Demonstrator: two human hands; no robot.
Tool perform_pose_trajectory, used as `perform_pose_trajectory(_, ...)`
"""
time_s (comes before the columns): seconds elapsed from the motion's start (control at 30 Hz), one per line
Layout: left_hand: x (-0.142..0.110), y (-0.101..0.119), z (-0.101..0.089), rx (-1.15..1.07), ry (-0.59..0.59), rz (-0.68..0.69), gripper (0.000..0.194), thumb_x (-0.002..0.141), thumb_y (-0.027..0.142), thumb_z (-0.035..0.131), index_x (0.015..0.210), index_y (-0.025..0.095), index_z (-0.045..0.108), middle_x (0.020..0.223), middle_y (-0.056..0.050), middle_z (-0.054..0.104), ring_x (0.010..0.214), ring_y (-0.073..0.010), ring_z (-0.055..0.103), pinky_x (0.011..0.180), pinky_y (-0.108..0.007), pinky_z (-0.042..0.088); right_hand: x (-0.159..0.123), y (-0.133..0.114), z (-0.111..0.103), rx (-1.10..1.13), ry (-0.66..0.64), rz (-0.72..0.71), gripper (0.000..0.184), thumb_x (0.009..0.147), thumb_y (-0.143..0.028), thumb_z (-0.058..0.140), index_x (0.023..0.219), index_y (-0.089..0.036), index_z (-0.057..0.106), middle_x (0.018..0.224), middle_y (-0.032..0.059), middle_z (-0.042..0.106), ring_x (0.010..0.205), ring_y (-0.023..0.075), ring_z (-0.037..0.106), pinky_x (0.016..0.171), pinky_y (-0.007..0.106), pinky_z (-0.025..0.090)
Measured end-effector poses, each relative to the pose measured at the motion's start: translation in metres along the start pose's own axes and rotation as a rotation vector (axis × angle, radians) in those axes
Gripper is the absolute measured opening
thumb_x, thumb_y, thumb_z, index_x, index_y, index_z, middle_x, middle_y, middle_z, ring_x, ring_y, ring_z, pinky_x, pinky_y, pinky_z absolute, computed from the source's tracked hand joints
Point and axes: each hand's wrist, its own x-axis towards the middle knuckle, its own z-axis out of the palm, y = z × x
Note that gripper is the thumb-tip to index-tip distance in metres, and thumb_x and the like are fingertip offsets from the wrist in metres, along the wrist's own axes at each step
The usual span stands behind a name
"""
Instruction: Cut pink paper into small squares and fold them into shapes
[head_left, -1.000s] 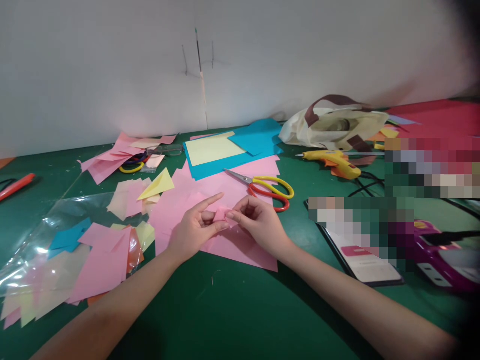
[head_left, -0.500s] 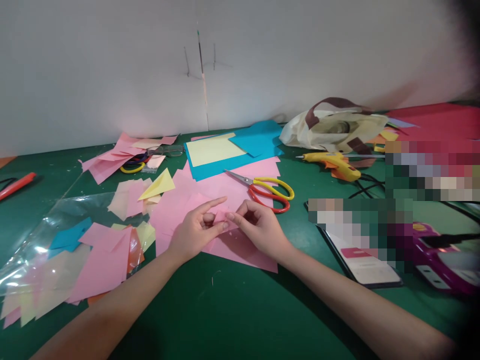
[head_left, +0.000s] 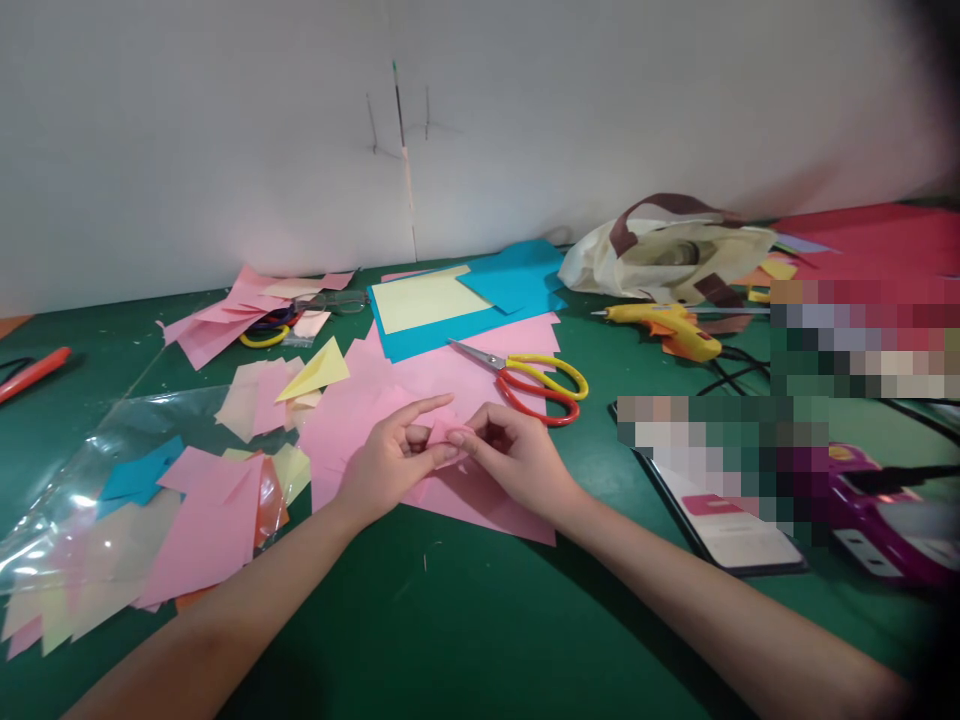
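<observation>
A small piece of pink paper point(head_left: 442, 428) is pinched between both hands, above larger pink sheets point(head_left: 517, 500) on the green table. My left hand point(head_left: 390, 455) grips its left side between thumb and fingers, the index finger stretched out. My right hand point(head_left: 517, 455) holds its right edge between thumb and bent fingers. Part of the paper is hidden by the fingers. Scissors point(head_left: 517, 375) with one yellow and one red handle lie on the pink sheets, just beyond my right hand.
Blue sheets point(head_left: 420, 345) and a pale yellow sheet point(head_left: 420, 300) lie behind. Paper pieces and a clear plastic bag point(head_left: 82, 440) spread at left. On the right are a yellow glue gun point(head_left: 667, 325), a cloth bag point(head_left: 592, 265), a phone point(head_left: 750, 550) and a purple device point(head_left: 915, 540).
My right thumb and fingers have shifted slightly at the paper's right edge, which now looks more curved. My left hand stays nearly still.
</observation>
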Motion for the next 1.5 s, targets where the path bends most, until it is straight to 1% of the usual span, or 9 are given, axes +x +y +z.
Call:
perform_pose_trajectory(0.17,0.0012,-0.0041,-0.0007,0.022,-0.024,-0.024,0.053,0.073,0.035,0.069,0.123,0.021,0.056,0.069,-0.001,0.067,0.065,-0.0143,0.062,0.064,-0.028,0.051,-0.0001,0.0002,0.0,-0.051,0.032,-0.013,0.027,0.08,-0.039,0.06,0.064,-0.018,0.055,0.06,0.0012,0.061,0.053,0.0117,0.051,0.051,0.026,0.039)
perform_pose_trajectory(0.3,0.0031,-0.0053,-0.0007,0.071,-0.011,0.0,0.027,0.072,0.036,0.07,0.093,0.02,0.068,0.084,-0.004,0.07,0.08,-0.0177,0.064,0.072,-0.03,0.052,0.0007,0.0009,-0.0007,-0.016,0.036,0.008,0.028,0.078,-0.04,0.062,0.062,-0.018,0.056,0.061,0.001,0.061,0.055,0.0123,0.052,0.052,0.026,0.04)
perform_pose_trajectory(0.4,0.0038,-0.0037,-0.0011,0.117,0.049,0.098,0.018,0.073,0.035,0.068,0.074,0.018,0.064,0.092,-0.005,0.066,0.087,-0.0184,0.062,0.077,-0.03,0.05,0.0015,0.001,-0.0011,0.039,0.033,0.018,0.025,0.078,-0.041,0.063,0.067,-0.018,0.062,0.063,0.0015,0.063,0.059,0.0134,0.056,0.056,0.028,0.043)
perform_pose_trajectory(0.53,0.004,-0.0027,-0.0027,0.085,0.064,0.136,0.014,0.079,0.032,0.061,0.08,0.018,0.059,0.085,-0.002,0.061,0.08,-0.0145,0.059,0.072,-0.027,0.049,0.0021,-0.0001,-0.0007,0.024,-0.012,0.03,0.025,0.07,-0.036,0.071,0.087,-0.017,0.067,0.073,0.0031,0.068,0.063,0.0151,0.059,0.059,0.029,0.047)
perform_pose_trajectory(0.67,0.0046,-0.0059,-0.0039,0.018,0.09,0.172,0.012,0.078,0.028,0.061,0.082,0.018,0.055,0.078,0.0,0.056,0.077,-0.0138,0.057,0.068,-0.024,0.047,0.0017,0.0,0.0004,-0.033,0.0,0.031,0.016,0.075,-0.032,0.066,0.074,-0.017,0.066,0.071,0.0039,0.068,0.066,0.0151,0.059,0.061,0.029,0.046)
perform_pose_trajectory(0.8,0.0044,-0.0057,-0.0033,0.007,0.081,0.171,0.014,0.076,0.021,0.06,0.09,0.018,0.059,0.086,-0.002,0.06,0.084,-0.0151,0.058,0.072,-0.025,0.048,0.0015,0.0023,0.001,0.055,0.036,0.009,0.012,0.077,-0.029,0.063,0.08,-0.018,0.064,0.074,0.003,0.066,0.067,0.0142,0.06,0.061,0.028,0.047)
perform_pose_trajectory(1.0,0.0037,-0.0009,-0.0017,-0.049,0.083,0.056,0.018,0.077,0.03,0.061,0.068,0.016,0.057,0.061,0.003,0.053,0.054,-0.0095,0.052,0.051,-0.021,0.046,0.0009,0.0028,0.0016,0.062,0.097,-0.103,0.008,0.076,-0.022,0.064,0.08,-0.019,0.058,0.075,0.0008,0.063,0.069,0.0133,0.059,0.064,0.028,0.047)
perform_pose_trajectory(1.17,0.0049,-0.0029,-0.0007,-0.1,0.135,0.073,0.018,0.075,0.029,0.065,0.069,0.016,0.054,0.061,0.004,0.054,0.055,-0.0085,0.053,0.051,-0.019,0.045,-0.001,0.0022,0.0015,-0.054,0.048,-0.132,0.029,0.07,-0.02,0.07,0.098,-0.02,0.062,0.09,0.0044,0.067,0.072,0.0144,0.059,0.067,0.031,0.05)
perform_pose_trajectory(1.5,0.006,-0.0027,-0.0016,-0.163,0.13,-0.015,0.022,0.073,0.027,0.067,0.089,0.016,0.057,0.067,0.001,0.064,0.063,-0.0111,0.059,0.058,-0.022,0.048,0.0022,0.0082,-0.0015,-0.076,0.0,-0.275,0.038,0.081,-0.012,0.059,0.115,-0.028,0.062,0.098,0.0049,0.063,0.086,0.0161,0.06,0.079,0.033,0.05)
